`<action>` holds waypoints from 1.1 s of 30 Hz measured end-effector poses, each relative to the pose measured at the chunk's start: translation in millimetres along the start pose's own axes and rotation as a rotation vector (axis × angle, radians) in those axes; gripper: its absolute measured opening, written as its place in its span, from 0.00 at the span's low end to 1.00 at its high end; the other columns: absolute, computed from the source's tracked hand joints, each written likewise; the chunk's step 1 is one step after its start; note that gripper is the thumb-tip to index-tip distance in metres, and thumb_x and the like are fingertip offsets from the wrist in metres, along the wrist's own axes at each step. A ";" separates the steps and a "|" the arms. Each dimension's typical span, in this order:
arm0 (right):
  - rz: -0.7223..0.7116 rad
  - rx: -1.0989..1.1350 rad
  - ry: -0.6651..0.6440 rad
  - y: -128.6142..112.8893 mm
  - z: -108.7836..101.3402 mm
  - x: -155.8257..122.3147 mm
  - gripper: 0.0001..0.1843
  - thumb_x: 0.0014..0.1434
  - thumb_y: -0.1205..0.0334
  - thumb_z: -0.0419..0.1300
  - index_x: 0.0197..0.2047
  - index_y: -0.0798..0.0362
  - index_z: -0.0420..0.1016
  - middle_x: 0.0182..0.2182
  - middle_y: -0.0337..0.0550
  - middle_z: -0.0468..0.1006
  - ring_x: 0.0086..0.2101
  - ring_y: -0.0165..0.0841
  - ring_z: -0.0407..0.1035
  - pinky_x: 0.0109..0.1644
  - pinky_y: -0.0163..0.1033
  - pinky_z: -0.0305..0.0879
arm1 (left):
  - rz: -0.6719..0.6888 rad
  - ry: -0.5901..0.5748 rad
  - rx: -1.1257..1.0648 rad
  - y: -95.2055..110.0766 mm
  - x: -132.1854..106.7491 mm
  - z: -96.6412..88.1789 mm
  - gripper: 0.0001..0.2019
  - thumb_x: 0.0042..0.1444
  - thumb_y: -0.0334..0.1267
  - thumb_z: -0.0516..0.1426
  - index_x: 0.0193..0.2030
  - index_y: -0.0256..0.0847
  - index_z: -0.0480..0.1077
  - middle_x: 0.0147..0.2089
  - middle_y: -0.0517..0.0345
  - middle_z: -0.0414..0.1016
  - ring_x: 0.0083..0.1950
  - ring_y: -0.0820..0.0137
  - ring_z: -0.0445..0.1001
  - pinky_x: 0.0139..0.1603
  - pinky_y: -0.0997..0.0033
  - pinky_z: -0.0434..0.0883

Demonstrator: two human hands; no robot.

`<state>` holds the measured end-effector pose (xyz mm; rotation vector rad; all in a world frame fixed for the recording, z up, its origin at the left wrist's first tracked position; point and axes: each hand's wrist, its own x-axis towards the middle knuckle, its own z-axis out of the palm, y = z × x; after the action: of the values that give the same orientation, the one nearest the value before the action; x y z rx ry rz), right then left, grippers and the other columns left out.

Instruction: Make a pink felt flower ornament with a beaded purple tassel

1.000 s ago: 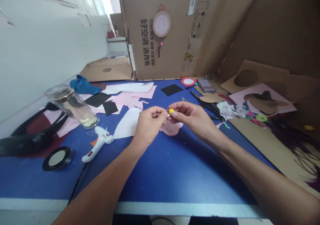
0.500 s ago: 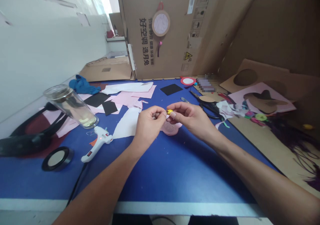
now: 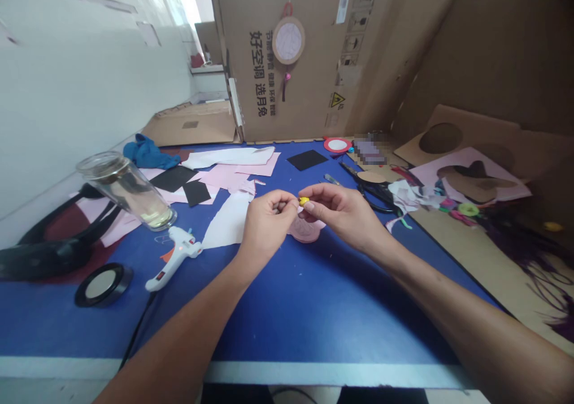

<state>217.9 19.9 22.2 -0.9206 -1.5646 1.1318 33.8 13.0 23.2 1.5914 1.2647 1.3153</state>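
Note:
A small yellow bead-like piece sits between my two hands, and its exact material is too small to tell. My right hand pinches it from the right with the thumb and fingertips. My left hand is curled, with its fingertips against the piece's left side. Just below the hands is a pale pink rounded piece of foam or paper, partly hidden by my fingers. A white paper sheet lies next to my left hand.
On the blue table top lie a white glue gun, a black tape roll, a tilted glass jar, pink and black sheets, black-handled scissors, and cardboard with coloured scraps at right.
My hands have drawn slightly closer around the yellow piece, which sits a little lower and left. The view has shifted slightly; the table items have not visibly moved.

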 end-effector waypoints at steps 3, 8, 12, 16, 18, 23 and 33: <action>-0.008 -0.020 0.005 -0.4 0.2 0.0 0.21 0.62 0.43 0.75 0.47 0.50 0.84 0.40 0.45 0.88 0.36 0.37 0.81 0.41 0.43 0.79 | 0.004 0.005 0.002 0.2 -0.4 0.1 0.06 0.57 0.38 0.62 0.30 0.43 0.78 0.30 0.60 0.79 0.31 0.70 0.72 0.35 0.69 0.68; -0.025 -0.041 0.014 0.1 0.5 0.1 0.19 0.62 0.44 0.74 0.46 0.50 0.84 0.39 0.45 0.88 0.37 0.38 0.81 0.43 0.44 0.79 | 0.027 0.009 0.002 1.2 -0.6 0.5 0.06 0.58 0.37 0.62 0.31 0.43 0.80 0.30 0.59 0.80 0.33 0.69 0.73 0.36 0.69 0.70; -0.035 -0.053 0.012 -0.5 0.9 -0.1 0.17 0.63 0.47 0.73 0.47 0.50 0.84 0.39 0.44 0.88 0.37 0.37 0.81 0.42 0.43 0.79 | 0.020 0.008 -0.016 2.5 -0.7 0.1 0.06 0.59 0.37 0.63 0.33 0.43 0.82 0.32 0.58 0.82 0.33 0.68 0.74 0.36 0.70 0.71; -0.040 -0.047 0.014 -0.7 0.7 -0.3 0.15 0.63 0.49 0.73 0.47 0.50 0.84 0.39 0.44 0.88 0.37 0.37 0.82 0.42 0.42 0.79 | 0.020 0.008 -0.029 3.3 -1.0 -0.2 0.06 0.59 0.37 0.64 0.33 0.43 0.83 0.33 0.58 0.85 0.35 0.67 0.76 0.37 0.69 0.72; -0.035 -0.049 0.015 0.0 0.1 -0.3 0.16 0.63 0.48 0.73 0.47 0.50 0.84 0.39 0.44 0.88 0.37 0.37 0.82 0.42 0.43 0.80 | 0.019 0.006 -0.036 3.2 -1.2 -0.1 0.06 0.59 0.37 0.64 0.34 0.44 0.84 0.34 0.57 0.86 0.36 0.67 0.77 0.38 0.69 0.73; -0.019 -0.023 0.021 2.1 -1.7 -0.3 0.19 0.61 0.48 0.75 0.49 0.49 0.83 0.40 0.45 0.88 0.38 0.38 0.83 0.42 0.44 0.82 | 0.005 0.001 -0.069 1.4 -1.2 0.9 0.05 0.58 0.37 0.66 0.35 0.44 0.86 0.36 0.57 0.87 0.38 0.66 0.80 0.41 0.67 0.75; -0.005 0.021 0.015 0.1 -0.8 -0.6 0.19 0.60 0.53 0.75 0.51 0.49 0.80 0.40 0.44 0.88 0.37 0.37 0.82 0.42 0.44 0.81 | -0.023 -0.011 -0.108 -0.3 -2.0 0.5 0.05 0.59 0.38 0.67 0.38 0.45 0.87 0.34 0.57 0.86 0.35 0.68 0.78 0.39 0.68 0.75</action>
<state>218.8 19.5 22.1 -0.9090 -1.5394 1.1329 34.2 11.2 22.2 1.5030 1.1817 1.3367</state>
